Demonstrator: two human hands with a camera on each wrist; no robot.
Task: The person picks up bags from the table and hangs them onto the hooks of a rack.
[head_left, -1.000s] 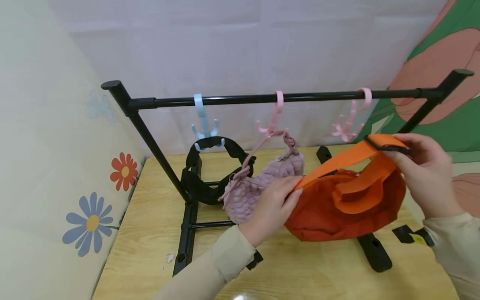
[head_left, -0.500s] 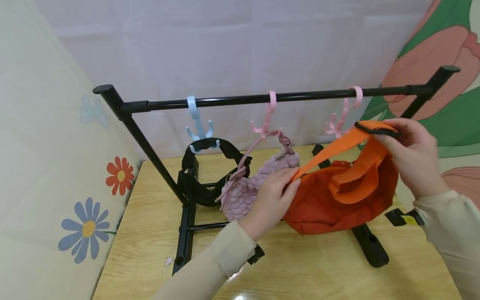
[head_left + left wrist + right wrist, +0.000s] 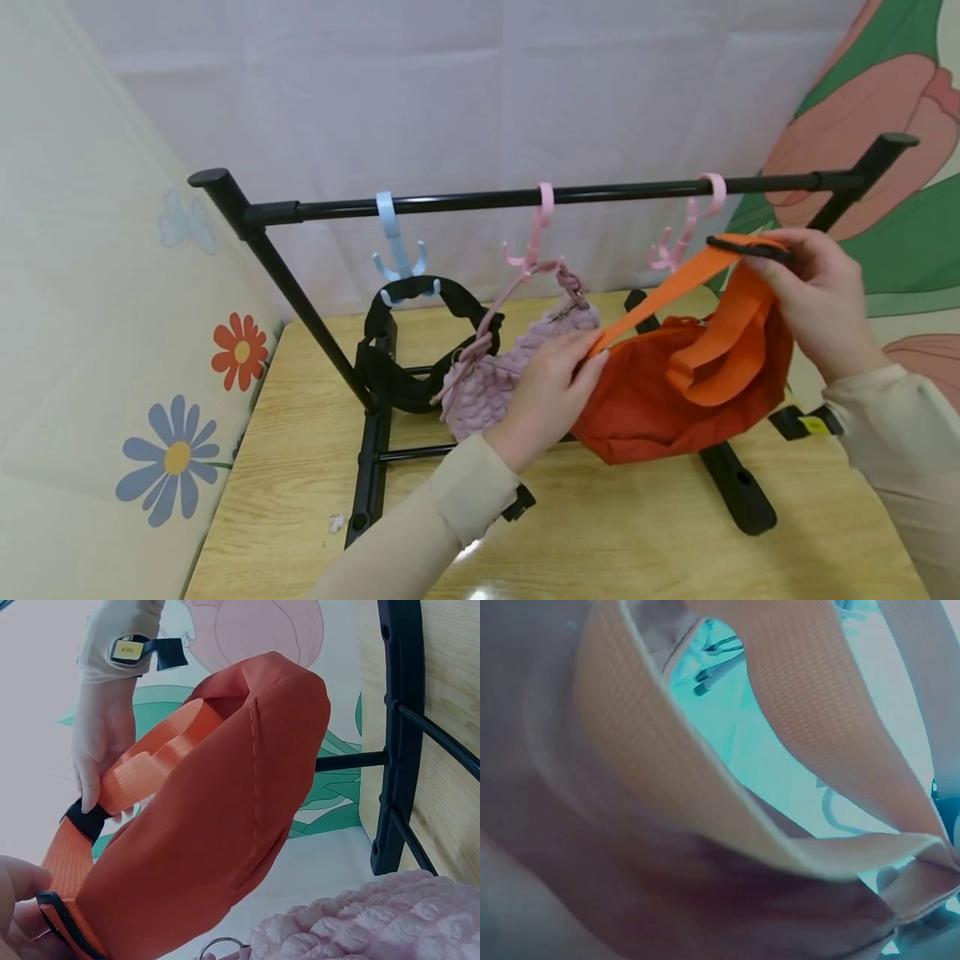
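An orange-red bag (image 3: 675,417) hangs between both hands in front of the rack's right half. My left hand (image 3: 551,387) pinches the left end of its orange strap (image 3: 667,292), close to the bag's corner. At the strap's black buckle (image 3: 738,247), my right hand (image 3: 821,292) grips strap and buckle together, and a loop of spare strap hangs below. In the left wrist view the bag (image 3: 217,795) fills the middle, with the right hand (image 3: 105,742) beyond it. Strap webbing (image 3: 802,690) covers much of the right wrist view. Nearest the bag is a pink hook (image 3: 678,237).
A black rack bar (image 3: 472,201) runs across. A blue hook (image 3: 397,242) carries a black looped bag (image 3: 397,387); a middle pink hook (image 3: 536,233) carries a lilac knobbly bag (image 3: 480,400). The rack's black foot (image 3: 738,492) stands on the wooden table (image 3: 285,467).
The head view has shifted a little. My right hand has come slightly down and left relative to the rack, the bag moving with it. Both hands keep their hold on the strap.
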